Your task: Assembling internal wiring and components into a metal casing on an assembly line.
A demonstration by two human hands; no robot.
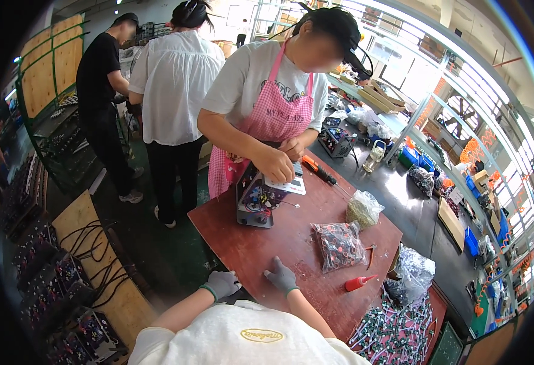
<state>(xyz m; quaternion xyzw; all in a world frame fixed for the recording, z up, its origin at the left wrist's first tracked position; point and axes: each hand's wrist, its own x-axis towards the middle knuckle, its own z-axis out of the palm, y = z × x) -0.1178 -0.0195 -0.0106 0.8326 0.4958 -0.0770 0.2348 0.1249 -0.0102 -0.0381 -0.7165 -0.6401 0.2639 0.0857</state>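
From where I stand, the wearer's two gloved hands are apart at the near edge of the red tabletop point(285, 228). The left hand point(222, 285) curls loosely by the edge; whether it pinches anything I can't tell. The right hand point(281, 275) rests on the surface with thumb and fingers parted, holding nothing I can see.

At twelve o'clock from the pair stands the uncovered machine point(256, 205), with a co-worker's hands point(275, 166) over its top. It looks fairly heavy and stiff in its metal shell, but the exposed wiring seems fragile. I'd lift it by the base and solid frame, never by the loose leads.

At two o'clock from the right hand lies a clear bag point(340, 245) full of small red and dark parts, probably soft, shifting and slippery; gathering its neck would suit. Beyond it sits a smaller bag point(364, 210) of yellowish-green bits. At three o'clock lies a red squeeze bottle point(358, 283); at four, a heap of leads point(394, 328) with pale stems and green ends. Farther out at two are blue bins point(422, 160).
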